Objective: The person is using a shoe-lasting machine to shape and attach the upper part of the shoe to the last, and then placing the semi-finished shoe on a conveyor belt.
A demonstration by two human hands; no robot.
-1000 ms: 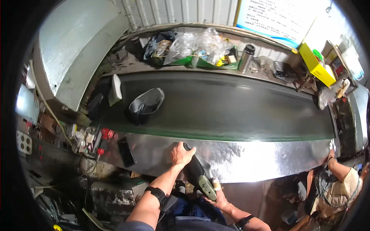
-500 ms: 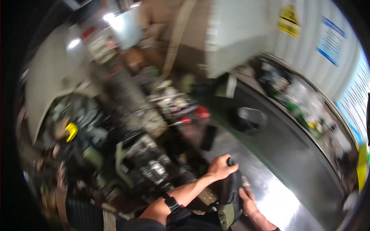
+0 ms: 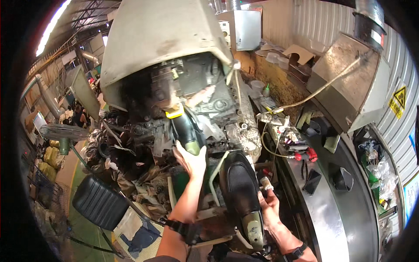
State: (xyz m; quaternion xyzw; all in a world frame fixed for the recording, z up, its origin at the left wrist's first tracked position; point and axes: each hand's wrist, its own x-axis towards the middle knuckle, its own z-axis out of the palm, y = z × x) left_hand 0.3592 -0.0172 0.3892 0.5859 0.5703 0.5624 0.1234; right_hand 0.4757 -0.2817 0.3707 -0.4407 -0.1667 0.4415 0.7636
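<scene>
A black shoe on a green last point(image 3: 187, 131) sits with its toe end inside the machine point(image 3: 214, 105), beside a yellow part point(image 3: 175, 112). Gripping its green heel end is my left hand point(image 3: 193, 160), thumb on one side and fingers on the other. Nearer to me, a second black shoe point(image 3: 241, 179) points away, its green last showing at the heel. My right hand point(image 3: 269, 206) is closed on this shoe's right side, with its lower fingers hidden. A pale bit point(image 3: 265, 182) shows at its fingertips; I cannot make out what it is.
A big pale hood point(image 3: 166, 30) covers the machine. To the right runs a dark conveyor point(image 3: 355, 205) with a metal edge, carrying dark pieces point(image 3: 342, 179). A red-ended tool point(image 3: 307, 155) lies near a cluttered tray. A black padded seat point(image 3: 98, 198) and a fan point(image 3: 63, 133) stand left.
The view has swung from the conveyor to the machine. My left hand has left the nearer shoe and now grips the shoe in the machine. My right hand stays at the nearer shoe.
</scene>
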